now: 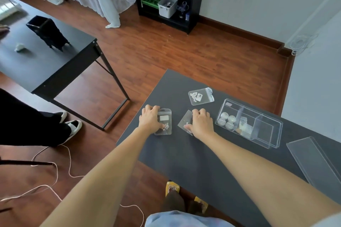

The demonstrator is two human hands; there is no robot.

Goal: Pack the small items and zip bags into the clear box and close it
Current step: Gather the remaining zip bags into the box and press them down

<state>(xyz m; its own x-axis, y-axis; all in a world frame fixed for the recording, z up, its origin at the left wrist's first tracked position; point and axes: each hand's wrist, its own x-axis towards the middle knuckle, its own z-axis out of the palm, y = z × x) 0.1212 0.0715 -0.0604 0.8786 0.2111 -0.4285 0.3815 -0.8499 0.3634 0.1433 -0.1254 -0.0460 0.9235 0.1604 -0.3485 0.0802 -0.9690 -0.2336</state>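
L hand (150,119) flat w/ thumb pinning small clear zip bag of white bits (164,122) on dark grey table (193,153), R hand (202,122) pressing 2nd clear zip bag (185,120), 3rd labelled bag (201,96) lies beyond, clear 3-compartment plastic box (249,123) open at R, lid (317,160) just beside it.

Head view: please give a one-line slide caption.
Each hand presses a zip bag beside the open clear box.

Bare forearms, light blue trousers (184,220), yellow bear-patterned slippers (172,188).
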